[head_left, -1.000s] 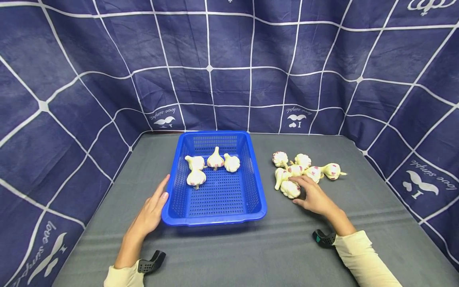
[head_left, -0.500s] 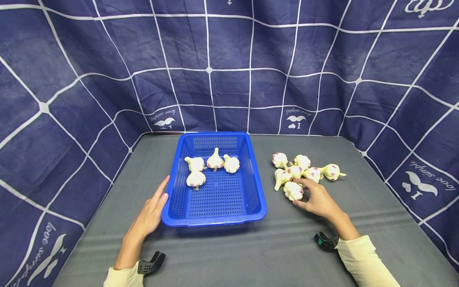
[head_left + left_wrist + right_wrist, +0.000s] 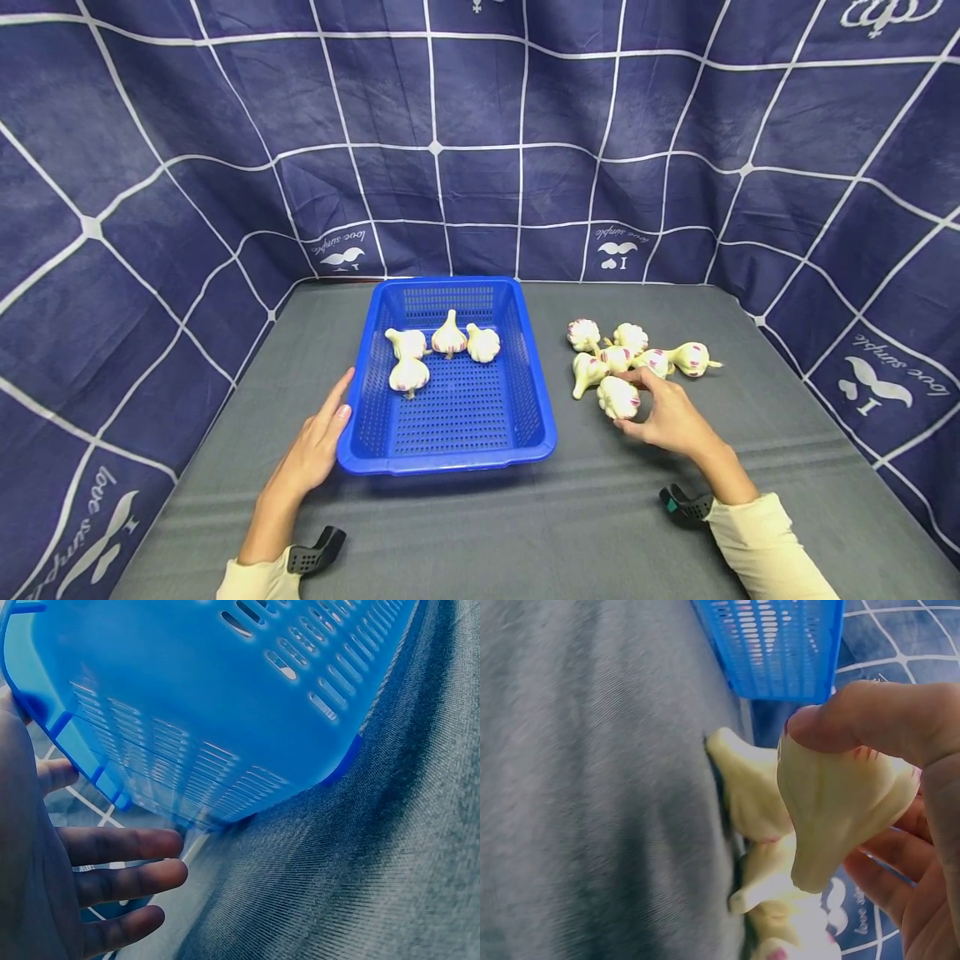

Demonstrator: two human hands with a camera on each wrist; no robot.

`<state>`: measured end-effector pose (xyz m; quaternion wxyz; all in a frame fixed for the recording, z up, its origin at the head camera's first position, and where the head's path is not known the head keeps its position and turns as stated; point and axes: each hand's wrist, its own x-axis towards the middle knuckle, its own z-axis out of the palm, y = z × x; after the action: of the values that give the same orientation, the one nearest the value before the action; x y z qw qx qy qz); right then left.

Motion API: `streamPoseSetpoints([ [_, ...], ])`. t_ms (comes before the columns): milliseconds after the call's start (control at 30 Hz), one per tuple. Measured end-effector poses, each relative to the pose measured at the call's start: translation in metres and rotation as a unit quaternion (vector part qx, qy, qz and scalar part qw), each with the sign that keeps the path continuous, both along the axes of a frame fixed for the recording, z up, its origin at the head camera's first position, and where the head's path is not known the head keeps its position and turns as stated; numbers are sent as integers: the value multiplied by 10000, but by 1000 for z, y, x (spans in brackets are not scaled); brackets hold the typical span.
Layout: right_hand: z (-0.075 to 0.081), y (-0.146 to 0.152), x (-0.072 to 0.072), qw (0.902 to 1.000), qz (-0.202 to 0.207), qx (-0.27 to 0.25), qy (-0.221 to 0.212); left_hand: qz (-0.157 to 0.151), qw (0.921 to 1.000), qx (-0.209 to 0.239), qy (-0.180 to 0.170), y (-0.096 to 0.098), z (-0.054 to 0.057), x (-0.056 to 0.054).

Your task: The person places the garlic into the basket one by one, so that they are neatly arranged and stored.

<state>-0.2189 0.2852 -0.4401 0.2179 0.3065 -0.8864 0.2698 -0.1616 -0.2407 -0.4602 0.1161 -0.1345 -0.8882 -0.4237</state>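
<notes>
White-gridded dark blue cloth [image 3: 480, 92] is hanging in gentle folds at the back and along both sides, bearing white diamonds [image 3: 92, 227] and moustache prints [image 3: 879, 382], while a grey, fabric-topped table [image 3: 487, 533] with faint creases is stretching out below it.

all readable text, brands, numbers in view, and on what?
"love simple": navy cloth, repeated print.
"I": same cloth, beside a heart and mustache.
Basket, garlic bulbs: no text seen.
Wrist cameras: too small to read any.
No numbers or brands legible.
</notes>
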Motion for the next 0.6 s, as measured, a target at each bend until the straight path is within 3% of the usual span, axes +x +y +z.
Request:
streamPoseSetpoints([
  [400,16,-14,-6,9982,365,-97,465,20,10000,-8,10,0,0,0],
  [600,20,-21,-9,9980,445,-67,440,4,10000,-3,-6,-1,0,0],
])
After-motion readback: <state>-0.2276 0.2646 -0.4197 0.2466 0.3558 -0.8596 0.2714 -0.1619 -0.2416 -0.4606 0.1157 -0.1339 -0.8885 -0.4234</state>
